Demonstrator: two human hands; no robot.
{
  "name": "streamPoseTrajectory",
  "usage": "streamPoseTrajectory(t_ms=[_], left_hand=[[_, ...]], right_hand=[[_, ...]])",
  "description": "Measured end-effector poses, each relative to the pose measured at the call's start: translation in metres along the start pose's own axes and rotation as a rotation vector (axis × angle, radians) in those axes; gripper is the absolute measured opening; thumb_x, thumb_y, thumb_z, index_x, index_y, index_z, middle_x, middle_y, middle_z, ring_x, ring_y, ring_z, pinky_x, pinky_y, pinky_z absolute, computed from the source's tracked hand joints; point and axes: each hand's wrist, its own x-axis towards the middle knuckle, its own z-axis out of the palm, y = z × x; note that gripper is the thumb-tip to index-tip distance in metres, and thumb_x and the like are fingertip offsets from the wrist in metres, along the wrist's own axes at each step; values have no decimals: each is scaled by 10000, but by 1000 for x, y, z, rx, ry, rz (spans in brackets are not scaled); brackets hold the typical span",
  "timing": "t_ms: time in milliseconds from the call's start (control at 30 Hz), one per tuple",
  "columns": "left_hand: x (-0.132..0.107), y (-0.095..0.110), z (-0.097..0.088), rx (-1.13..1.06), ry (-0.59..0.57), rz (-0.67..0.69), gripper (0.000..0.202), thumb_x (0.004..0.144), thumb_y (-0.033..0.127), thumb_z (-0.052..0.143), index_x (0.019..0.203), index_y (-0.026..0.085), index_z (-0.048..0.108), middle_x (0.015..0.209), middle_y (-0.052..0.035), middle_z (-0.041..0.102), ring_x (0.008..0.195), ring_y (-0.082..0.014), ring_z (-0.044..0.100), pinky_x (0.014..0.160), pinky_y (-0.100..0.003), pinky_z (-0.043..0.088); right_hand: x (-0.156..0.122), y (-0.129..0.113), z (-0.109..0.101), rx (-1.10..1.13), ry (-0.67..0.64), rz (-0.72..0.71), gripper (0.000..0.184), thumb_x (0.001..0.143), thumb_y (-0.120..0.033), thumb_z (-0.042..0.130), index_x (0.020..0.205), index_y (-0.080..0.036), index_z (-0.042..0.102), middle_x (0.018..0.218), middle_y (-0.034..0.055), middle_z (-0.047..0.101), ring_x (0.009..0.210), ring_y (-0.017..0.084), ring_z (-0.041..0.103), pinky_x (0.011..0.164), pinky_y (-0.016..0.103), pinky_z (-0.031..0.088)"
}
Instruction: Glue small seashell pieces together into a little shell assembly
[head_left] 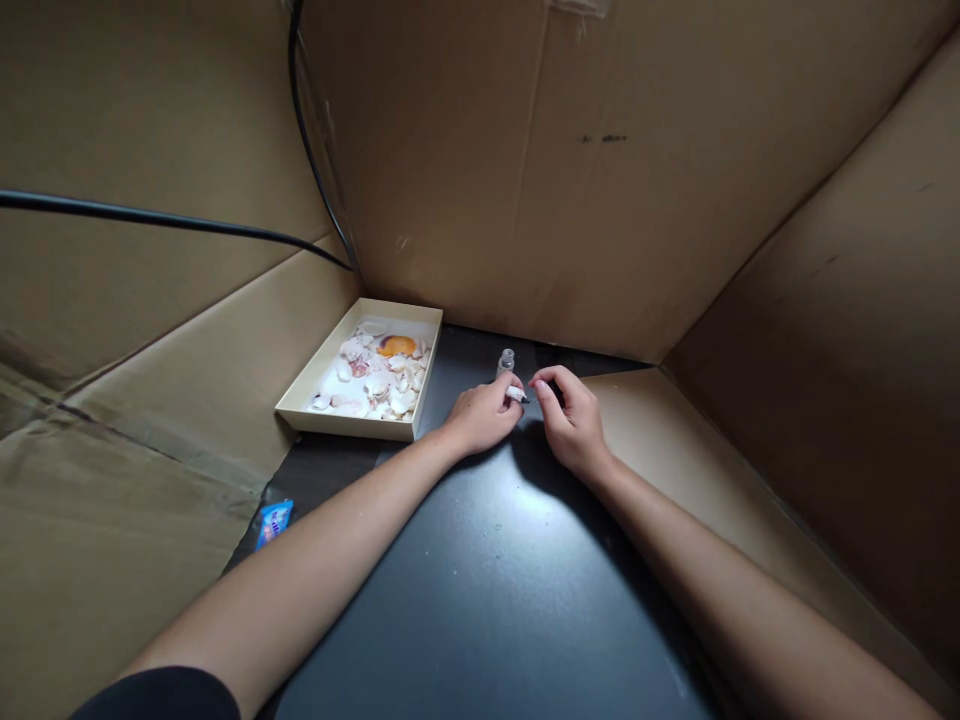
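Both my hands rest on a black table top (487, 580), close together near its far edge. My left hand (486, 412) is closed in a pinch on a small white stick-like thing with a dark tip (517, 394). My right hand (571, 412) has its fingers curled, the fingertips right by that dark tip; whether they hold anything is hidden. A small clear glass bottle (507, 361) stands upright just behind my left hand.
A shallow cream tray (300, 400) with several pale shell pieces and one orange piece (396, 345) sits at the left. Cardboard walls (600, 170) enclose the table. A black cable (172, 220) runs along the left wall. A small blue packet (274, 521) lies at the table's left edge.
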Motion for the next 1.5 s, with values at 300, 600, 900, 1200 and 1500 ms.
streamPoseTrajectory(t_ms=[300,600,900,1200,1500], left_hand=[[-1,0,2,-68,34,8,222,826,287,466,1011,270,588,770,8,656,693,-178,601,620,-258,380],[5,-12,1,-422,454,3,136,862,243,377,868,208,508,649,44,485,596,-101,458,596,-217,338],[17,-18,4,-435,469,-56,131,866,178,402,832,202,526,811,9,590,777,-119,543,757,-228,408],[21,-21,8,-389,449,-111,148,813,148,475,921,209,556,949,-30,581,871,-146,548,840,-269,435],[19,-20,10,-322,392,-96,245,777,170,526,1017,202,564,932,-37,554,831,-151,536,832,-295,450]], right_hand=[[0,0,0,-10,-24,32,167,919,-294,457,816,-203,553,774,17,581,717,161,525,663,280,399],[23,-2,-6,88,40,112,167,930,-326,416,961,-213,534,738,-8,528,641,144,467,641,281,395],[83,-6,15,-45,-21,81,173,882,-353,497,849,-202,575,668,-20,536,595,124,459,587,256,349],[82,6,24,-40,-48,85,192,874,-357,494,837,-199,596,667,-8,566,612,137,472,588,254,356],[64,28,31,-241,-200,48,247,915,-389,445,855,-215,610,725,18,634,653,163,545,604,263,335]])
